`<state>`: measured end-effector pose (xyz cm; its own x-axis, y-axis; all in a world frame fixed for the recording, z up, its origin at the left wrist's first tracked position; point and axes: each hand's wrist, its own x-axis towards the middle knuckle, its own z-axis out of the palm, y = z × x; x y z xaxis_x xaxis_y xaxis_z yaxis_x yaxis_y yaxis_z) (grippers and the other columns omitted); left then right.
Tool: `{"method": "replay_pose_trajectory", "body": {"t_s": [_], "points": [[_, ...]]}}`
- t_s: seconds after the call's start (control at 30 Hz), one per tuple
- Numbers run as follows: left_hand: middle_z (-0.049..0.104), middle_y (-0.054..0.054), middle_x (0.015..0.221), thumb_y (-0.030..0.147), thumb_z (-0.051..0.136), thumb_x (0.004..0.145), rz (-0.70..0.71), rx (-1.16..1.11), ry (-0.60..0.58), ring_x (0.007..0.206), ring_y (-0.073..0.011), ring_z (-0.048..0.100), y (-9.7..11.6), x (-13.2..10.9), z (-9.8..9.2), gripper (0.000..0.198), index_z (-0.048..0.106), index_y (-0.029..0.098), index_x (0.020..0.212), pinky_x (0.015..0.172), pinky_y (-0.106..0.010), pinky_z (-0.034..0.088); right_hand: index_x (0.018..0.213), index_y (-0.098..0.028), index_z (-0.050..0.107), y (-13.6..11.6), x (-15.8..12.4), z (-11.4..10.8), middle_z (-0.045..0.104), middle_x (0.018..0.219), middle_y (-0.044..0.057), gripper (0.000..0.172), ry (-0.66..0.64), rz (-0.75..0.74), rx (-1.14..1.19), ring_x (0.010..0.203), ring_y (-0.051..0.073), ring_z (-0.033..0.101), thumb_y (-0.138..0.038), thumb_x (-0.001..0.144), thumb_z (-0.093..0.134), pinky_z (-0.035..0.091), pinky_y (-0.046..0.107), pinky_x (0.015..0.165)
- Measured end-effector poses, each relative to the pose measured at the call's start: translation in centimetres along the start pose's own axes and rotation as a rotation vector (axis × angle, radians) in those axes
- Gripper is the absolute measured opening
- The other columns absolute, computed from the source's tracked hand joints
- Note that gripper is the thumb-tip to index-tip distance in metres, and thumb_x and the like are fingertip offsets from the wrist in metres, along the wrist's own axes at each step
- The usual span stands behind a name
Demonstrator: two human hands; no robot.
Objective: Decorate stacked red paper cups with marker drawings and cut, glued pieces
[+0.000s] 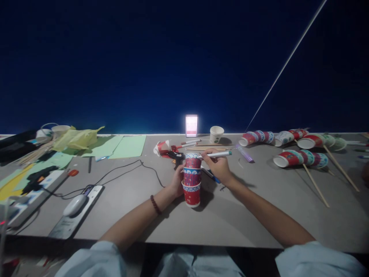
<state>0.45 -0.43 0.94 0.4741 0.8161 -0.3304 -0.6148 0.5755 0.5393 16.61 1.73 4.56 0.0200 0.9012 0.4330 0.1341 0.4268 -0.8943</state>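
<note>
A column of three red patterned paper cups (192, 179) stands on the table in front of me, joined end to end. My left hand (178, 180) is wrapped round its left side; the fingertips are hidden behind the cups. In my right hand (218, 166) is a white marker pen (219, 154) with a teal end, pinched between the fingers. The pen's tip points left and reaches the top cup's upper part; whether it touches cannot be told. Behind the cups lie a black tool (175, 156), partly hidden, and a blue-and-white pen (211, 175).
Cup columns (301, 158), some with wooden sticks, lie at right. A lit phone (191, 126) and white paper cup (216, 134) stand at the back. Green paper (128, 147), a yellow bag (77, 138), a power strip (40, 196), cables and a mouse (75, 206) are left.
</note>
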Motion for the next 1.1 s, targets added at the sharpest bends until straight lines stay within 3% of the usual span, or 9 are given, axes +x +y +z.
{"method": "replay_pose_trajectory", "body": {"t_s": [0.27, 1.1], "points": [[0.072, -0.012, 0.073, 0.044, 0.056, 0.079, -0.009, 0.002, -0.030, 0.064, -0.0209, 0.067, -0.01, -0.11, 0.11, 0.039, 0.067, 0.007, 0.086, 0.067, -0.031, 0.050, 0.077, -0.019, 0.061, 0.14, 0.18, -0.01, 0.063, 0.066, 0.000, 0.024, 0.055, 0.026, 0.006, 0.058, 0.014, 0.057, -0.043, 0.079, 0.063, 0.046, 0.024, 0.054], [0.072, -0.013, 0.074, 0.044, 0.056, 0.078, -0.019, -0.010, -0.036, 0.063, -0.0207, 0.067, 0.05, -0.10, 0.31, 0.039, 0.068, 0.007, 0.083, 0.064, -0.029, 0.049, 0.079, -0.020, 0.061, 0.00, 0.01, -0.01, 0.065, 0.076, 0.001, 0.020, -0.006, 0.022, 0.034, 0.067, 0.014, 0.060, -0.040, 0.080, 0.062, 0.049, 0.025, 0.062]]}}
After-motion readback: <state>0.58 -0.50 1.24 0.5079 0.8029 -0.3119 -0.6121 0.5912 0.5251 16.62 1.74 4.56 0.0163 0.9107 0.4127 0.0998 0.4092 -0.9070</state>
